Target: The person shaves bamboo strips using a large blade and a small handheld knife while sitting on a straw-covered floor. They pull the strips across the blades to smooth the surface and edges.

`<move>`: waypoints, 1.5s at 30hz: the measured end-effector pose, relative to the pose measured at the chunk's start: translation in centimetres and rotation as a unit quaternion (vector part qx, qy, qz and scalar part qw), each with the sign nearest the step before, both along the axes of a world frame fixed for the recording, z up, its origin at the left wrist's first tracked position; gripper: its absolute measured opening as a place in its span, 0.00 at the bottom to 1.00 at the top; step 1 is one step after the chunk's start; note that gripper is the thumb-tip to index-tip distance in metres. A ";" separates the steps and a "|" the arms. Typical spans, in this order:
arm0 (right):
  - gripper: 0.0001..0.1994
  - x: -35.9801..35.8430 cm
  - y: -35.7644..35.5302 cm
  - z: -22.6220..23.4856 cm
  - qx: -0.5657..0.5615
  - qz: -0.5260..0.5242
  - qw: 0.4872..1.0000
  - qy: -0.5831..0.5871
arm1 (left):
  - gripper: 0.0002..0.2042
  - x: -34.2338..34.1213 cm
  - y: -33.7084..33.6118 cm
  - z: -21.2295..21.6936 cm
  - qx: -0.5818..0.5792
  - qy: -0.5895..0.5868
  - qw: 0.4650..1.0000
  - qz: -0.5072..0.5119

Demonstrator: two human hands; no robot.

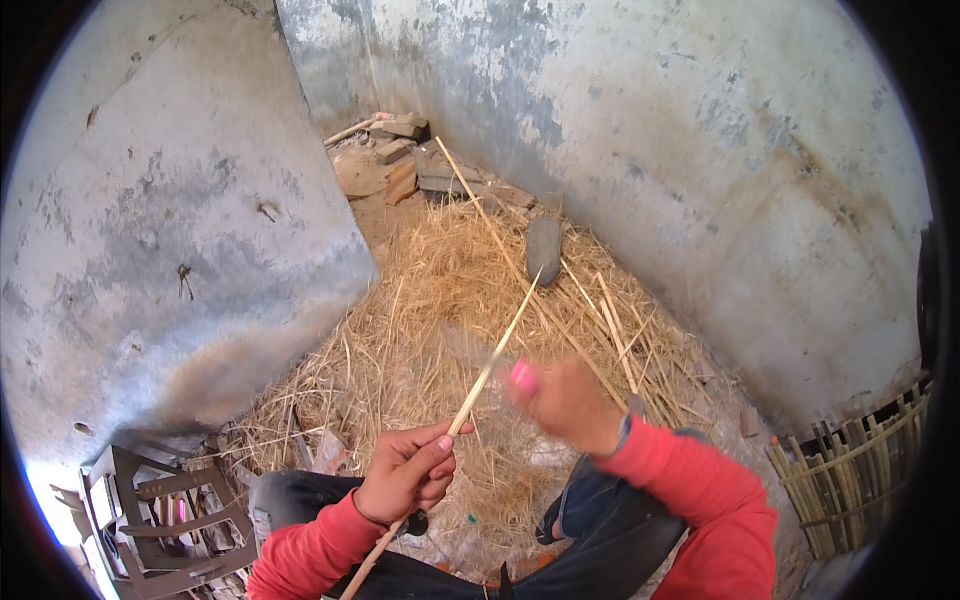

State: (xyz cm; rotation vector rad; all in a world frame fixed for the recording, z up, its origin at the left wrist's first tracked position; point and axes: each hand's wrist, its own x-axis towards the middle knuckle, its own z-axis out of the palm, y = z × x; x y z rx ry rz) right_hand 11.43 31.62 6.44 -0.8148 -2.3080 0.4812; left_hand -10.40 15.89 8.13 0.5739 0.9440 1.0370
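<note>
A long pale stick, which looks like split bamboo or cane (477, 392), slants up and away from my lap, its far end narrowing to a point. My left hand (410, 470) is closed round its lower part, thumb on top. Just right of the stick is my right hand (568, 402), blurred by motion and apparently curled closed. Something bright pink (523, 377) covers the tip of its thumb or a finger. A faint grey smear crosses the stick beside that hand; what the fingers hold cannot be made out.
Straw and shavings (440, 270) cover the floor. A grey oblong stone (544, 250) lies beyond the stick, with loose sticks (612, 325) around it. Bricks (400, 128) sit in the far corner. A brown plastic frame (185, 510) stands left, a slatted basket (855, 470) right.
</note>
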 end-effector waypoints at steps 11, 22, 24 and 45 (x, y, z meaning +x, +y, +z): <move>0.20 0.0 -0.7 0.5 -0.058 0.018 0.998 -0.030 | 0.17 0.3 0.4 0.1 0.023 0.032 0.999 0.032; 0.21 -0.1 -0.1 1.4 -0.014 0.037 0.997 0.058 | 0.18 0.4 0.0 0.2 0.017 0.017 1.000 0.013; 0.21 -0.2 -1.7 0.0 -0.005 0.058 0.998 0.014 | 0.18 0.3 0.3 0.5 0.008 0.020 1.000 0.007; 0.17 2.9 1.2 4.2 -0.340 -0.015 0.866 0.366 | 0.19 0.4 0.1 -1.4 0.054 0.020 0.998 -0.010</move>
